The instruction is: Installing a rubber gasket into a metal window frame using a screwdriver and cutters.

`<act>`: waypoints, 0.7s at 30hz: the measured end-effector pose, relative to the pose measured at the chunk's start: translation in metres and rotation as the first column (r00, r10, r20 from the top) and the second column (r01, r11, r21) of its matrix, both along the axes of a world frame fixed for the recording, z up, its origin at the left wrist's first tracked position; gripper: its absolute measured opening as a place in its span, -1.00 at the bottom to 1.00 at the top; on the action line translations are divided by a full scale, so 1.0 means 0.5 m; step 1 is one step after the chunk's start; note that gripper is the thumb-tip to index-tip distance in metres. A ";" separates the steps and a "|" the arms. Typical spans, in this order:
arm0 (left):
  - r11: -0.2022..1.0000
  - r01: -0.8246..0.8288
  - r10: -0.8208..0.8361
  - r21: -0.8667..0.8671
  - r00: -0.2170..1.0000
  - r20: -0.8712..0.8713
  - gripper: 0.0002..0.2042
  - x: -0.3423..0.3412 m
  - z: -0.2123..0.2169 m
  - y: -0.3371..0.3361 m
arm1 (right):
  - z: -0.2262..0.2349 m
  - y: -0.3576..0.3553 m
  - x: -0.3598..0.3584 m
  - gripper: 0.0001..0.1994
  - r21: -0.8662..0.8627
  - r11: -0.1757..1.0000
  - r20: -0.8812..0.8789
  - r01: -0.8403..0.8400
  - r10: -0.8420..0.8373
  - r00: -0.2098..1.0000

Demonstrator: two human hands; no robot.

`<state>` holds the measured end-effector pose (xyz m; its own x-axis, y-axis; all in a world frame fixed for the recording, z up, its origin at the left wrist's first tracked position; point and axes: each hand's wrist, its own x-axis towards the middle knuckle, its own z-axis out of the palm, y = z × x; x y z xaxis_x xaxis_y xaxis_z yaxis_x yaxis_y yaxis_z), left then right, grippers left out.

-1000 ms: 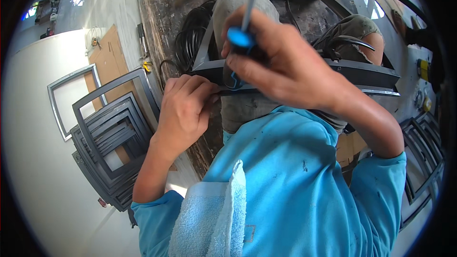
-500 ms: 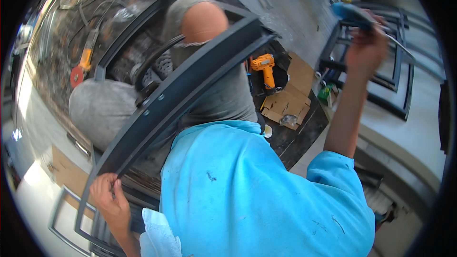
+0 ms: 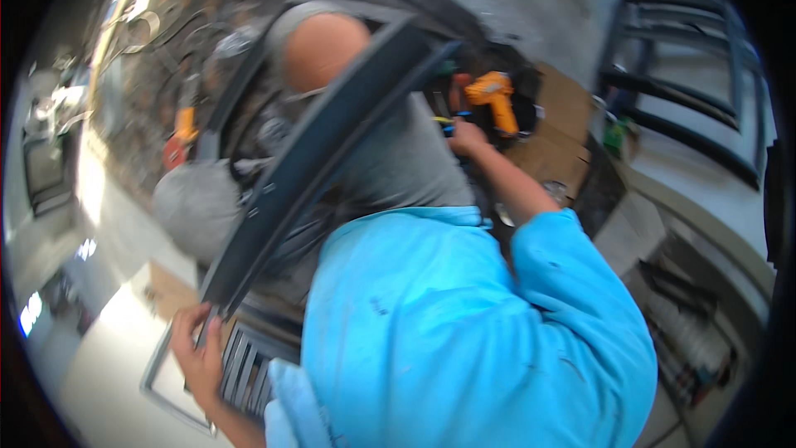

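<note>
Across the middle of the view runs a long dark frame [image 3: 323,158], tilted from lower left to upper right over the person's blue-sleeved body; it is the largest thing in hand, and its slant suggests it is being steadied at one end rather than carried level. Behind it sits another person in a grey shirt [image 3: 406,158], bent over a cluttered workbench [image 3: 572,124]; beyond, at upper right, more dark frames [image 3: 688,58] lean against the floor. Below left lies a stack of grey frames [image 3: 240,365], just under the gripped corner. On the bench stands an orange drill [image 3: 495,99], close to the reaching arm. The left hand [image 3: 197,348] is curled shut around the frame's lower end, fingers wrapped over its edge; the right hand [image 3: 466,137] is stretched to the bench and seems closed on a small blue-handled tool [image 3: 446,126], though blur leaves that grip uncertain.
</note>
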<state>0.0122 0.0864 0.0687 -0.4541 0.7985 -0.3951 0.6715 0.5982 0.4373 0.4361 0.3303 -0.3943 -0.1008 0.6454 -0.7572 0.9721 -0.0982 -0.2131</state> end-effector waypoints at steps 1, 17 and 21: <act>0.998 0.031 -0.033 -0.058 0.999 -0.031 -0.82 0.003 0.004 0.006 | 0.012 0.015 -0.006 -0.34 -0.036 0.999 -0.030 0.037 -0.038 0.999; 0.924 0.379 -0.374 0.043 0.922 -0.099 -0.90 0.046 -0.068 0.061 | 0.778 -0.100 -0.487 -0.81 0.787 0.237 -0.351 -0.570 0.931 -0.099; 0.931 0.354 -0.352 0.084 0.935 -0.039 -0.87 0.037 -0.083 0.048 | 0.743 -0.136 -0.525 -0.79 0.715 0.306 -0.450 -0.628 0.890 -0.079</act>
